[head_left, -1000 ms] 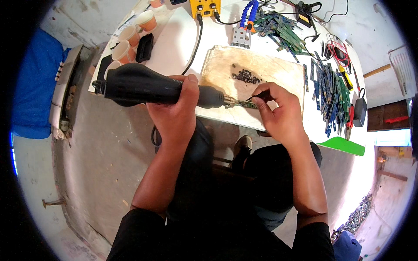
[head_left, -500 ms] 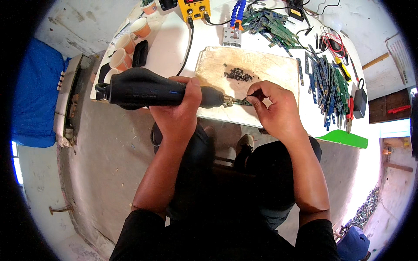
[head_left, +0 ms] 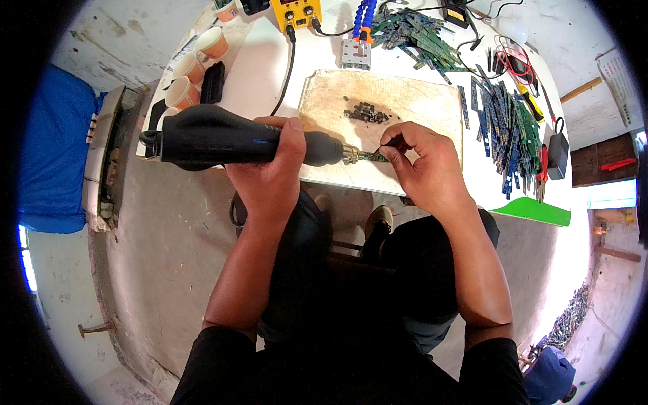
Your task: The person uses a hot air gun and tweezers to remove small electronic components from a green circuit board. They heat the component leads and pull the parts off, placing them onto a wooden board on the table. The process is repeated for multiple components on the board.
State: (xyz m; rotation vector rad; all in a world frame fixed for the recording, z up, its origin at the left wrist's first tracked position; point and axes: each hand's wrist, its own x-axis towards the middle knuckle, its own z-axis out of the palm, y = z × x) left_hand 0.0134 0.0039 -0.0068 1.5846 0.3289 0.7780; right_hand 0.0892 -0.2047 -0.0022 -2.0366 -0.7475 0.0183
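My left hand (head_left: 270, 162) is wrapped round a black hot-air gun (head_left: 223, 138), which lies level with its metal nozzle (head_left: 349, 155) pointing right. Just past the nozzle is a narrow green circuit board strip (head_left: 373, 156) at the near part of a scorched tan board (head_left: 432, 101). My right hand (head_left: 428, 162) is closed in a pinch over the strip's right end. Between its thumb and forefinger is a thin dark tool, mostly hidden by the fingers. Beyond the nozzle, small black chips (head_left: 368, 113) lie in a loose heap on the tan board.
Circuit board strips (head_left: 509, 135) are piled at the right and more strips (head_left: 418, 40) at the back. A yellow soldering station (head_left: 297, 13) stands at the back with cables. Paper cups (head_left: 212, 44) line the left edge. A grey metal block (head_left: 356, 54) sits behind the tan board.
The view has shifted slightly. The hot-air gun's nozzle still points at the strip, and my right hand keeps its pinch in nearly the same place.
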